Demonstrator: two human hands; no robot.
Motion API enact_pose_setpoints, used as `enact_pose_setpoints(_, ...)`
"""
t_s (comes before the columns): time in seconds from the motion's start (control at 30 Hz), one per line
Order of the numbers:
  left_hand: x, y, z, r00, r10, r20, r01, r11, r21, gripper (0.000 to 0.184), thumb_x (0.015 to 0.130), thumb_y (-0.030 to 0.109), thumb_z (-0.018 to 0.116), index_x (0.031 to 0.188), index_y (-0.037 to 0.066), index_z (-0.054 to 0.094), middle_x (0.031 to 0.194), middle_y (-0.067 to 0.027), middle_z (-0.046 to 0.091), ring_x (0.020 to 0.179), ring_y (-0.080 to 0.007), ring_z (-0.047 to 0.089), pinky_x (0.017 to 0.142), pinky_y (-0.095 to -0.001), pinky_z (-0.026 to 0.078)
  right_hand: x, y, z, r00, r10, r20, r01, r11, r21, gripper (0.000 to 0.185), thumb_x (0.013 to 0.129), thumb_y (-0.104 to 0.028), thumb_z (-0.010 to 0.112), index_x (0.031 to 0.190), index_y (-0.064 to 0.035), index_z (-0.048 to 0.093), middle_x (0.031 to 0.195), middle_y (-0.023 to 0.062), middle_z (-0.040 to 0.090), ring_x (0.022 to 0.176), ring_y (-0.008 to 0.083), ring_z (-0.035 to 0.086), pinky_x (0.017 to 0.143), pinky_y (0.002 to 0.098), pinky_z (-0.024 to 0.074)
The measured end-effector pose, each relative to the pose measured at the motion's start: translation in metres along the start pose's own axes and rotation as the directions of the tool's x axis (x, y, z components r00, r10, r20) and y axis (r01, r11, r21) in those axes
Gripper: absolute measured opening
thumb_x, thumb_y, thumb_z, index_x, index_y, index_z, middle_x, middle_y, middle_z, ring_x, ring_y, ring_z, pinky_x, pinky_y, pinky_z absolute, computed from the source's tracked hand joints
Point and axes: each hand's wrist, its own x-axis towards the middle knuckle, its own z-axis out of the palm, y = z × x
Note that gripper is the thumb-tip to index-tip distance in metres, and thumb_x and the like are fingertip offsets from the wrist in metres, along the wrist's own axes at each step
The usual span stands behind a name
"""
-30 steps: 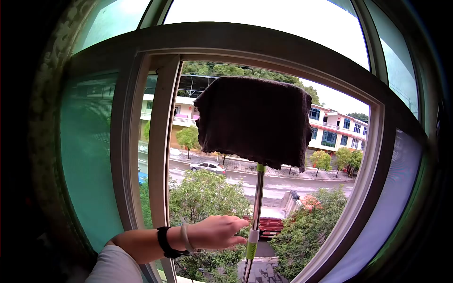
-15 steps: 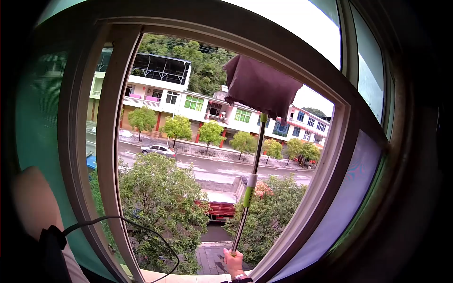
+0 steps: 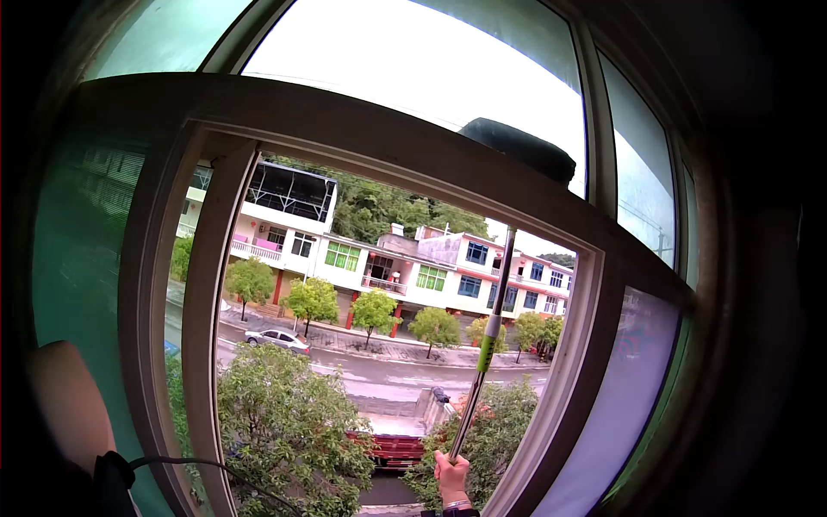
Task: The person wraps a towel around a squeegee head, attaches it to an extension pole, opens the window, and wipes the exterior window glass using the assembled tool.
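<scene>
Your right hand (image 3: 452, 476) grips the telescopic mop pole (image 3: 486, 346) low at bottom center, its dark head (image 3: 521, 153) up behind the top glass pane (image 3: 413, 60), so the top-heavy length could twist loose and fall outside; your left hand is out of view.

Slim silver metal pole (image 3: 469, 409): glossy, smooth. Its lime-green cylindrical sleeve (image 3: 486, 353) looks plastic. Dark, rounded-edged cloth (image 3: 521, 151) appears matt.
</scene>
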Motion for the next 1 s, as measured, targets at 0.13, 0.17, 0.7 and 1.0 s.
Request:
enact_pose_setpoints(0.13,0.034,-0.03,-0.007,0.995,0.088,0.044,-0.094,0.985,0.145,0.043,0.093,0.021,0.056,0.132,0.007,0.044,0.134,-0.0124,0.048,0.117,-0.0234,0.054,0.1,-0.0358,0.043,0.019,-0.017,0.011,0.999,-0.016,0.043,0.013,0.997,0.07,0.032,0.084,-0.013,0.068,0.059,-0.0092,0.049,0.049,-0.0024,0.05,0.038,0.0062,0.044,0.036,0.022,0.0321)
enact_pose_setpoints(0.17,0.044,-0.045,-0.012,0.992,0.107,0.062,-0.117,0.972,0.204,0.043,0.093,0.021,0.056,0.132,0.007,0.044,0.134,-0.0122,0.048,0.117,-0.0233,0.054,0.1,-0.0356,0.043,0.028,-0.017,0.014,0.996,-0.076,0.036,0.073,0.995,0.069,0.029,0.085,-0.012,0.068,0.062,-0.0096,0.05,0.051,-0.0016,0.05,0.038,0.0068,0.044,0.035,0.0224,0.0318)
enact_pose_setpoints(0.7,-0.018,-0.291,-0.011,0.694,-0.588,0.415,-0.324,0.259,0.91,0.107,0.056,0.048,0.084,0.142,0.012,0.03,0.143,-0.0158,0.035,0.136,-0.0317,0.03,0.101,-0.0695,0.023,0.071,0.004,0.006,0.908,-0.303,-0.288,0.204,0.923,-0.328,0.029,0.068,-0.022,0.076,0.059,-0.0011,0.058,0.05,0.0083,0.055,0.049,0.0147,0.05,0.051,0.0352,0.0414)
enact_pose_setpoints(1.0,-0.025,-0.303,-0.009,0.772,-0.49,0.405,-0.338,0.223,0.914,0.096,0.06,0.041,0.083,0.137,0.008,0.035,0.129,-0.0141,0.045,0.123,-0.0322,0.042,0.102,-0.0645,0.026,0.248,-0.148,0.083,0.862,-0.457,-0.218,0.419,0.886,-0.199,0.032,0.075,-0.026,0.073,0.063,-0.0012,0.058,0.053,0.0088,0.056,0.051,0.0202,0.053,0.053,0.0354,0.0418)
